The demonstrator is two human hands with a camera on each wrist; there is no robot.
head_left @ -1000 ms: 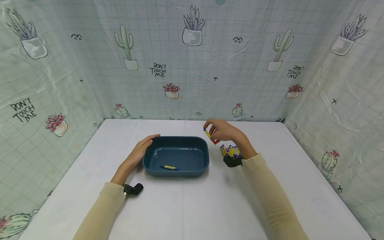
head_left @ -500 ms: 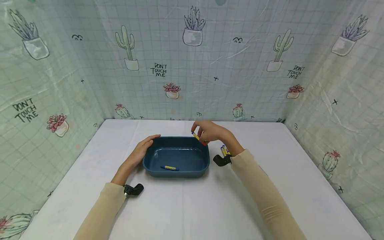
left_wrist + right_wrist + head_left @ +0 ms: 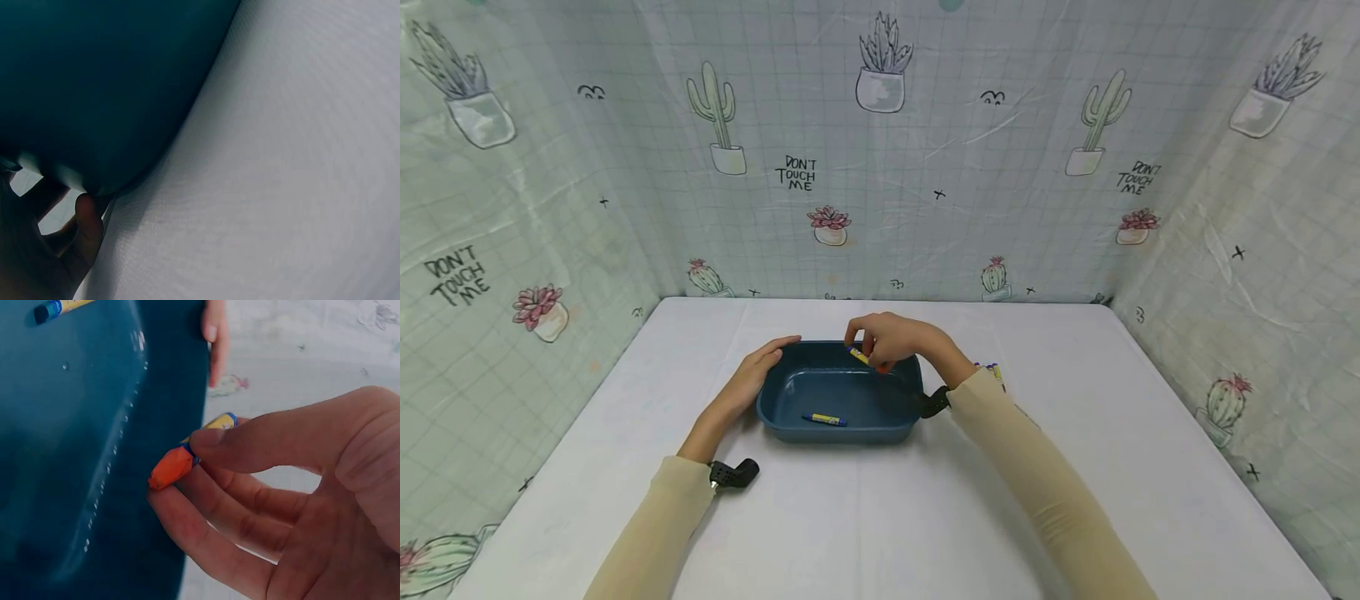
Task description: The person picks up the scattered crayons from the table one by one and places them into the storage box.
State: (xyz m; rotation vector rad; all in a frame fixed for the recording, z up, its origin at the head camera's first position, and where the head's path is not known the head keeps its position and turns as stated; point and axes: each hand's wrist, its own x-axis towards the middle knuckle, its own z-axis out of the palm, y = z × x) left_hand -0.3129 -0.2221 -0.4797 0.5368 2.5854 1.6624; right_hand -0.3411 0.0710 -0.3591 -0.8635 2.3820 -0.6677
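In the head view my right hand [image 3: 891, 337] is over the back right part of a dark blue-green rectangular tray [image 3: 838, 436]. It pinches an orange crayon [image 3: 172, 467] with a yellow and blue wrapper between thumb and fingers, its bare orange end showing in the right wrist view. Inside the tray near the front lies another crayon [image 3: 825, 419], yellow-wrapped with a dark blue-green tip [image 3: 45, 312]. My left hand [image 3: 747, 379] rests along the tray's left side, fingers extended toward the back left corner. From the left wrist, its fingertips [image 3: 89, 212] touch the tray's outer wall.
Several more yellow-wrapped crayons [image 3: 997, 375] lie on the white table [image 3: 865, 517] right of the tray, partly hidden behind the right forearm. Cloth walls [image 3: 880, 225] with printed cacti enclose the back and both sides. A black wrist device [image 3: 934, 402] overlaps the tray's right rim.
My right hand has moved left with the orange crayon, from beside the crayon pile across the tray's right rim to above its inside. The left hand and tray stay put.
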